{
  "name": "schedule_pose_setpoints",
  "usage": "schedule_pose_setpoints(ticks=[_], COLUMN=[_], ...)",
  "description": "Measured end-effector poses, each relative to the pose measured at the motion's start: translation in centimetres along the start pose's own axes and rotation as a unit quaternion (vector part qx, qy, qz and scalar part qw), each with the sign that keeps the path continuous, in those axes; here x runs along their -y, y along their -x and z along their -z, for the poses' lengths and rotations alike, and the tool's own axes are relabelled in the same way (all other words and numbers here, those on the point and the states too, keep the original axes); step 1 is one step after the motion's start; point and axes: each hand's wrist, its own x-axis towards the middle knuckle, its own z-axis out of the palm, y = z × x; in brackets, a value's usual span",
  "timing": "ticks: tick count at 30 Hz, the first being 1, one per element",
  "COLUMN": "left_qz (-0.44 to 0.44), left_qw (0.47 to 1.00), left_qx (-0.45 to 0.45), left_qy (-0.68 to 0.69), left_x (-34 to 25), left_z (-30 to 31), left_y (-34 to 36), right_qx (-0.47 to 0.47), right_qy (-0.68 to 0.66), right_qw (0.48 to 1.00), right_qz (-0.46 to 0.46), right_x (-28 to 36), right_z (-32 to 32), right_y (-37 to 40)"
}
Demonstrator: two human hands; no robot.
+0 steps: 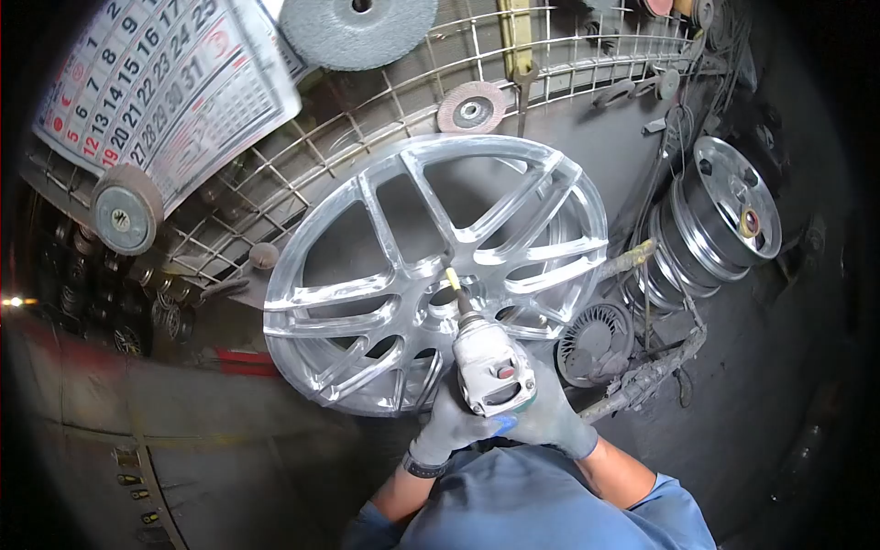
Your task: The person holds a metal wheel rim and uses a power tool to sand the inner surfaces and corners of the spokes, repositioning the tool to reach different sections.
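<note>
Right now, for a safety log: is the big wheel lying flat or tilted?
Tilted: the wheel faces the person, upper rim near the wire grid; support hidden.

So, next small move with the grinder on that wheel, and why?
Probably ease the bit slightly outward: the left hand and right hand both clasp the grinder, and its yellow bit sits right at the centre of the wheel.

Wall calendar (156, 82), date grid in black and red, 12, 19, 20, 27 legible
</note>
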Motion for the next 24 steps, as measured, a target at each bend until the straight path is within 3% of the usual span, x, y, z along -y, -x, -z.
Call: schedule_pose_setpoints(ticks=[3, 6, 8, 10, 11, 12, 13, 15, 19, 21, 23, 24], left_qz=[-0.015, 0.016, -0.006, -0.029, -0.054, -0.078, -0.085, -0.112, -0.057, -0.074, -0.088, -0.090], left_qw=[1.000, 1.000, 0.999, 0.997, 0.998, 0.994, 0.994, 0.985, 0.997, 0.997, 0.995, 0.994], left_qx=[0.021, -0.012, -0.019, -0.030, -0.028, -0.027, -0.037, -0.023, 0.006, 0.009, 0.049, 0.051], left_qy=[0.000, 0.019, 0.041, 0.069, -0.001, -0.070, -0.059, -0.126, -0.049, -0.013, 0.028, -0.015], left_x=[0.4, 0.9, 0.1, -0.7, -1.1, -1.4, -1.8, -2.3, -1.0, -0.5, 0.3, 0.1], left_z=[0.8, 1.4, 1.3, 1.1, 1.1, 1.1, 0.9, 0.5, 0.8, 0.7, 0.8, 0.8], left_y=[0.0, 0.4, 0.7, 1.0, 1.0, 1.0, 1.0, 1.0, 0.6, -0.1, -0.8, -1.0], right_qx=[-0.027, -0.002, 0.013, 0.036, 0.050, 0.020, 0.019, 0.009, -0.015, -0.034, -0.067, -0.065], right_qy=[0.052, 0.036, 0.037, 0.039, 0.037, -0.083, -0.062, -0.099, -0.077, -0.050, -0.110, -0.092], right_qw=[0.998, 0.998, 0.999, 0.998, 0.997, 0.996, 0.997, 0.995, 0.997, 0.997, 0.990, 0.992], right_qz=[0.013, -0.043, 0.029, 0.037, 0.043, -0.007, 0.032, 0.000, -0.004, -0.037, -0.052, -0.056], right_x=[0.4, 0.8, -0.4, 0.0, 0.1, -0.1, 0.4, -0.5, -0.9, -0.7, -1.1, -1.6], right_z=[-0.6, -1.2, -1.8, -1.8, -1.8, -2.4, -2.1, -2.2, -2.0, -1.7, -1.5, -1.0], right_y=[0.2, 0.0, -0.2, -0.3, -0.2, 0.2, 0.1, 1.1, 1.1, 1.0, 1.6, 1.9])
